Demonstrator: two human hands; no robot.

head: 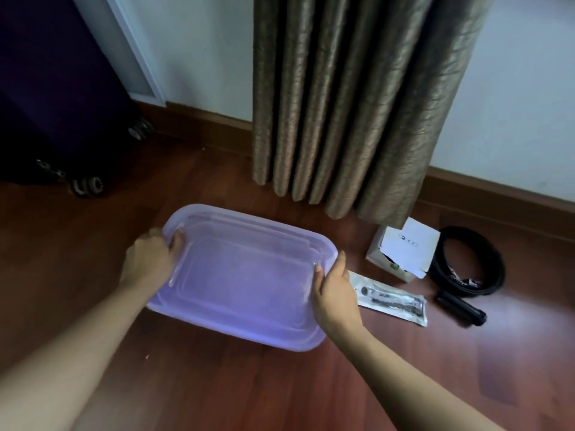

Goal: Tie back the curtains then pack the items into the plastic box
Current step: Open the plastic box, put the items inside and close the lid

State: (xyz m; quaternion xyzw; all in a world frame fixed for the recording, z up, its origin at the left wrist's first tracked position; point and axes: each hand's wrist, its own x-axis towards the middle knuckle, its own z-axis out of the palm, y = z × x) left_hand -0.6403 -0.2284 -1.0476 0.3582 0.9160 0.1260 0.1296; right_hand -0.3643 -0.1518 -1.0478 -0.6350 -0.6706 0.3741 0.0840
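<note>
both hands, left hand (149,262) and right hand (334,295), are clamped on the short ends of the translucent purple plastic box (239,275), items like the white carton (401,253) lie off its right end, nearer the right hand

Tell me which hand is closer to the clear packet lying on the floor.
Right. The right hand grips the plastic box's right rim, right beside the clear packet. The left hand holds the opposite rim, across the box from it.
</note>
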